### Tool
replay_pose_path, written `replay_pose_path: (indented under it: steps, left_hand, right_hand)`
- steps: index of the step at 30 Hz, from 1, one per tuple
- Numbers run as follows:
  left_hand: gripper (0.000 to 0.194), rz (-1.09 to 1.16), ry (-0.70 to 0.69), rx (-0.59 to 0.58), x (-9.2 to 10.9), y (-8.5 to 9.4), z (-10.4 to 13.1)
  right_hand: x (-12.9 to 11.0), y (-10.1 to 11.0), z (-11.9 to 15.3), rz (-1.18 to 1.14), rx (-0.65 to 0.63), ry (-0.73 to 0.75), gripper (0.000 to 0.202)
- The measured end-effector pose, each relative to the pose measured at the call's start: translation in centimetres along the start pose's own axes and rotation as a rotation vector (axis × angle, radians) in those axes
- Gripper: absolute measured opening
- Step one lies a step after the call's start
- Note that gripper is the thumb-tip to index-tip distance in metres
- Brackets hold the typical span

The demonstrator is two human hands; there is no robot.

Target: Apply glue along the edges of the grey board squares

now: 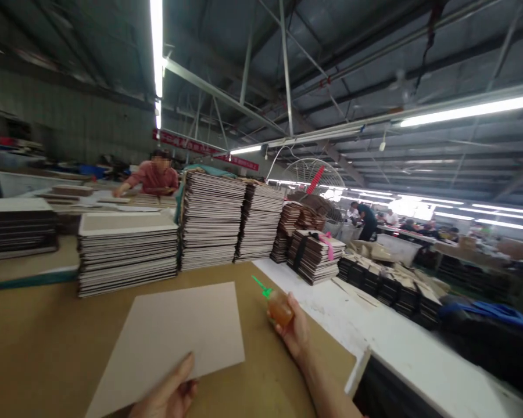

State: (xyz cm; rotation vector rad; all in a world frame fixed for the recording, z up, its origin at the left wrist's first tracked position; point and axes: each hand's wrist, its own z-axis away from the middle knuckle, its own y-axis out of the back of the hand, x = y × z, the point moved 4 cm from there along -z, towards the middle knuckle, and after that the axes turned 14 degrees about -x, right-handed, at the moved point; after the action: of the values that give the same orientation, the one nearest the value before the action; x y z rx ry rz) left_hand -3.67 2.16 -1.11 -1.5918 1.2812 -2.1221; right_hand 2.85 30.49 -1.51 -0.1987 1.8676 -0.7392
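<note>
A pale rectangular board (pixel 187 319) is in my left hand (pixel 169 392), the thumb on its top face and the fingers curled at its near edge. My right hand (pixel 297 331) is wrapped round a squeeze bottle (pixel 280 309) of amber liquid. The bottle's green nozzle (pixel 265 290) points up and to the left, just past the board's right edge and apart from it. Under both hands lies the brown tabletop sheet (pixel 226 392).
Tall stacks of boards (pixel 211 217) stand along the table's far side, with a lower stack (pixel 128 255) at left. A ribbon-tied bundle (pixel 316 255) and a fan (pixel 316 180) are behind right. A dark-topped frame (pixel 387 389) lies near right. A co-worker (pixel 154 174) leans over another table.
</note>
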Motion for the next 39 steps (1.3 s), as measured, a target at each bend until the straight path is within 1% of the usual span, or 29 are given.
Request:
replay_pose_path:
  steps: [3,6,9,13,16,20,22,24,27,30,32,34,36,37,39]
  left_hand:
    - [0.035,-0.028,-0.031,-0.053,0.1,-0.6,0.4]
    - [0.032,-0.021,0.006,-0.053,-0.1,-0.4,0.5]
    - [0.03,0.012,0.03,-0.031,-0.3,0.1,0.5]
    - [0.025,0.053,0.097,-0.031,-0.7,0.4,0.4]
    - [0.02,0.058,0.125,-0.02,-0.8,0.6,0.3]
    - [0.016,0.087,0.095,0.008,-0.8,0.7,-0.1]
    - [0.013,0.102,0.085,-0.008,-1.0,0.8,-0.4]
    - [0.012,0.109,0.081,-0.028,-1.3,1.0,-0.7]
    - [0.013,0.113,0.071,-0.051,-1.6,1.1,-0.9]
    - [0.015,0.125,0.072,-0.071,-1.5,1.0,-0.7]
    - [0.018,0.125,0.072,-0.09,-1.4,0.9,-0.6]
    - [0.021,0.113,0.069,-0.111,-1.4,0.8,-0.5]
    - [0.023,0.106,0.066,-0.132,-1.4,0.9,-0.5]
    - [0.024,0.106,0.069,-0.142,-1.5,0.9,-0.5]
    - [0.023,0.112,0.078,-0.152,-1.7,1.0,-0.6]
  right_hand:
    - [-0.4,-0.3,0.6,0.004,-0.005,0.067,0.041]
    - [-1.0,-1.1,1.1,0.013,-0.036,0.109,0.053]
    - [-1.4,-2.0,1.6,0.038,-0.061,0.117,0.065]
    - [-1.4,-2.9,1.9,0.075,-0.066,0.103,0.071]
    - [-1.1,-2.8,1.8,0.076,-0.034,0.105,0.069]
    - [-1.2,-1.8,1.7,0.037,0.052,0.134,0.057]
    - [-1.5,-1.6,1.7,0.022,0.059,0.123,0.057]
    - [-1.9,-1.8,1.9,0.015,0.035,0.11,0.059]
    - [-2.4,-3.3,2.4,0.029,-0.024,0.099,0.066]
    - [-2.5,-5.6,3.1,0.07,-0.072,0.09,0.076]
    - [-2.4,-7.3,3.4,0.092,-0.097,0.095,0.078]
    - [-2.3,-8.8,3.6,0.098,-0.115,0.1,0.072]
    - [-2.1,-10.2,3.6,0.091,-0.124,0.098,0.058]
    - [-2.0,-10.7,3.6,0.086,-0.127,0.097,0.051]
    - [-1.9,-11.4,3.5,0.079,-0.127,0.095,0.044]
